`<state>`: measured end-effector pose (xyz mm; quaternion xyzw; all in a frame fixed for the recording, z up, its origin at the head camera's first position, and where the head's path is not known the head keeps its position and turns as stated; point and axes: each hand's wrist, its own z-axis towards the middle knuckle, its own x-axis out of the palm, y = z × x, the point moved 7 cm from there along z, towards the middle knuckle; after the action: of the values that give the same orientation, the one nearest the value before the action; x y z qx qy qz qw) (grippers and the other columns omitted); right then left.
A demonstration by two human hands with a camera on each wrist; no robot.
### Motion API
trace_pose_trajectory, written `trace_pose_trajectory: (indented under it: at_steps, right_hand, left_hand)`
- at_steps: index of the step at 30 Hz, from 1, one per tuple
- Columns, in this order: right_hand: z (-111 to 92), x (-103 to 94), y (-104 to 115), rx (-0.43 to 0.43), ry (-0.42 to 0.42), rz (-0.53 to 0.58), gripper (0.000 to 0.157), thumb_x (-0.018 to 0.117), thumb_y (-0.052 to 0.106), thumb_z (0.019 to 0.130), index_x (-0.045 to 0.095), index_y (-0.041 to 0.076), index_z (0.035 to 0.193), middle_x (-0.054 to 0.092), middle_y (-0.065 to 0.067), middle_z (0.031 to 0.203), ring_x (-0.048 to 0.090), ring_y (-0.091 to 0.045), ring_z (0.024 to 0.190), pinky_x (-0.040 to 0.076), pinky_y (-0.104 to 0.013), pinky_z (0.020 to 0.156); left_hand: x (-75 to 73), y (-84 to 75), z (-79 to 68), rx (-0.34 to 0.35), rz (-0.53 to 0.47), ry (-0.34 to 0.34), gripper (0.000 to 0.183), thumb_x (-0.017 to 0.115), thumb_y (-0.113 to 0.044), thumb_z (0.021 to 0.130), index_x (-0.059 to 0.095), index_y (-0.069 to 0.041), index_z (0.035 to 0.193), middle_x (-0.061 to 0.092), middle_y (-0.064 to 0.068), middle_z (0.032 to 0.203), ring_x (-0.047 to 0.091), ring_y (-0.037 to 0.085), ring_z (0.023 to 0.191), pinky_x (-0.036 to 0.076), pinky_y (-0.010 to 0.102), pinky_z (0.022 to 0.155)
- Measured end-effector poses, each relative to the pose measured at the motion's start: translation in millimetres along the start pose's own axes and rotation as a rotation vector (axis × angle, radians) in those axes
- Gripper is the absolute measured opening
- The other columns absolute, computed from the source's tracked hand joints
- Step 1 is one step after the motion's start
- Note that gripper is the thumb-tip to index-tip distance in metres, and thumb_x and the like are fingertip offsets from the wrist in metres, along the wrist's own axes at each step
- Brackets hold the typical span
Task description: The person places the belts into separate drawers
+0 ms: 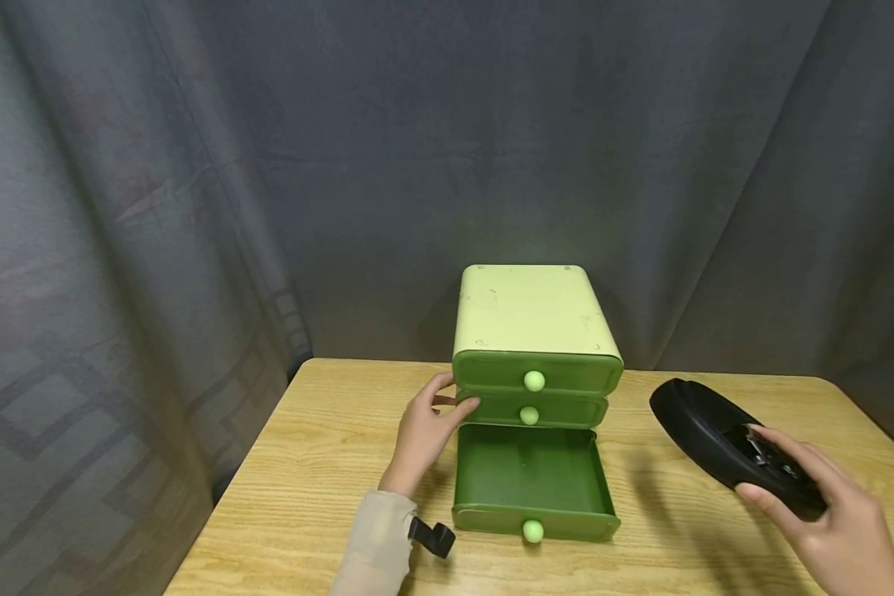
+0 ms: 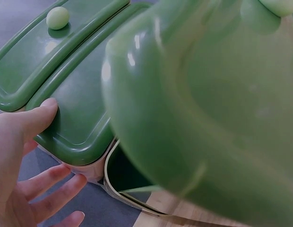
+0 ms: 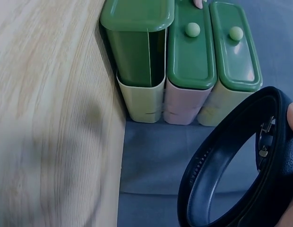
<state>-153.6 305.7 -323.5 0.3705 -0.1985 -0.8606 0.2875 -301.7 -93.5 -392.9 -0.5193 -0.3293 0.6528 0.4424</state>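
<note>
A small cabinet [image 1: 525, 306] with a pale yellow-green top holds three green drawers with round knobs. Its bottom drawer [image 1: 536, 523] is pulled out, and the inside visible in the head view is bare. The top drawer [image 1: 492, 372] and middle drawer [image 1: 566, 410] are closed. My left hand [image 1: 426, 430] touches the left end of the middle drawer's front with the thumb; its other fingers [image 2: 59, 198] spread loosely beside the cabinet. At the right, my right hand [image 1: 845, 505] grips a coiled black belt [image 1: 704, 434] above the table. Metal buckle parts [image 3: 265, 139] show inside the loop.
The cabinet stands on a light wooden table [image 1: 328, 447] near its back edge. Dark grey curtains [image 1: 387, 165] hang behind and to the left. A black band with a small clip [image 1: 434, 538] sits at the left sleeve.
</note>
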Motion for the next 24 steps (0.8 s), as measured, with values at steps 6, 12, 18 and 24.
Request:
trace_pose_trajectory:
  at_steps: [6, 12, 18, 24]
  right_hand:
    - [-0.9, 2.4, 3.8, -0.007, 0.015, 0.015, 0.062, 0.086, 0.002, 0.073, 0.065, 0.009, 0.131, 0.045, 0.041, 0.118, 0.04, 0.021, 0.103, 0.026, 0.002, 0.083]
    - [-3.1, 5.1, 5.1, 0.003, 0.04, 0.005, 0.062, 0.086, 0.004, 0.074, 0.065, 0.011, 0.131, 0.044, 0.041, 0.117, 0.04, 0.02, 0.1, 0.027, 0.001, 0.079]
    - [-4.0, 6.5, 10.2, -0.014, 0.046, 0.027, 0.063, 0.086, 0.0, 0.072, 0.065, 0.01, 0.13, 0.046, 0.038, 0.118, 0.042, 0.019, 0.103, 0.028, 0.001, 0.082]
    - [-7.7, 8.4, 12.0, -0.013, 0.061, 0.029, 0.064, 0.086, 0.001, 0.072, 0.065, 0.011, 0.131, 0.046, 0.038, 0.119, 0.041, 0.019, 0.104, 0.027, 0.001, 0.082]
  left_hand:
    - [-0.4, -0.8, 0.4, 0.001, 0.0, -0.005, 0.052, 0.073, -0.049, 0.087, 0.061, -0.027, 0.132, 0.061, -0.008, 0.129, 0.062, 0.016, 0.105, 0.045, 0.044, 0.095]
    - [0.0, 0.1, -0.8, -0.005, 0.0, -0.002, 0.052, 0.074, -0.049, 0.086, 0.061, -0.026, 0.132, 0.061, -0.007, 0.129, 0.062, 0.016, 0.106, 0.045, 0.044, 0.095]
    - [-0.6, -1.1, -0.4, 0.005, -0.002, -0.007, 0.052, 0.074, -0.049, 0.087, 0.061, -0.026, 0.132, 0.061, -0.007, 0.129, 0.062, 0.017, 0.106, 0.045, 0.044, 0.095]
    - [-1.2, -0.2, -0.6, 0.004, 0.0, -0.005, 0.052, 0.074, -0.049, 0.086, 0.061, -0.026, 0.132, 0.061, -0.007, 0.129, 0.062, 0.016, 0.106, 0.045, 0.044, 0.095]
